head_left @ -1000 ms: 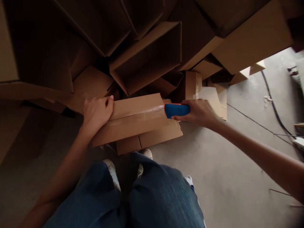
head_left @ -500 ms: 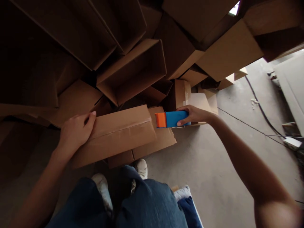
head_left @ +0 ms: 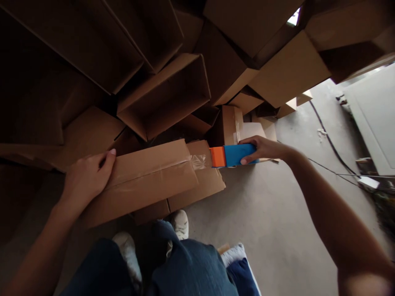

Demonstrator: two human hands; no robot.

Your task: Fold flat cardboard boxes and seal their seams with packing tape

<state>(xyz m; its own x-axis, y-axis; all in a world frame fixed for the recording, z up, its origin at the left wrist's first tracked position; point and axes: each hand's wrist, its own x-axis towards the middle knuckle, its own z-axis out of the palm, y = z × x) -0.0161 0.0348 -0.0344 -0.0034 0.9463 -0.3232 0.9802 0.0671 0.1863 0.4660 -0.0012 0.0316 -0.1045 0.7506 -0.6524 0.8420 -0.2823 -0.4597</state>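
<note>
A brown cardboard box (head_left: 145,183) lies in front of my knees, its top flaps closed, with a strip of clear tape (head_left: 173,165) along the seam. My left hand (head_left: 84,179) presses on the box's left end, fingers curled over its top edge. My right hand (head_left: 262,148) grips a blue and orange tape dispenser (head_left: 231,156) just past the box's right end. A short piece of clear tape (head_left: 200,161) stretches from the box's end to the dispenser's orange head.
A heap of open and folded cardboard boxes (head_left: 166,92) fills the back and left. Grey concrete floor (head_left: 271,222) lies to the right, crossed by a black cable (head_left: 330,142). A white panel (head_left: 373,111) stands at the far right. My jeans and white shoes (head_left: 180,224) are below.
The dispenser has slid right along the seam and off the box's end, trailing tape. My left hand has shifted left on the box as the view tilted.
</note>
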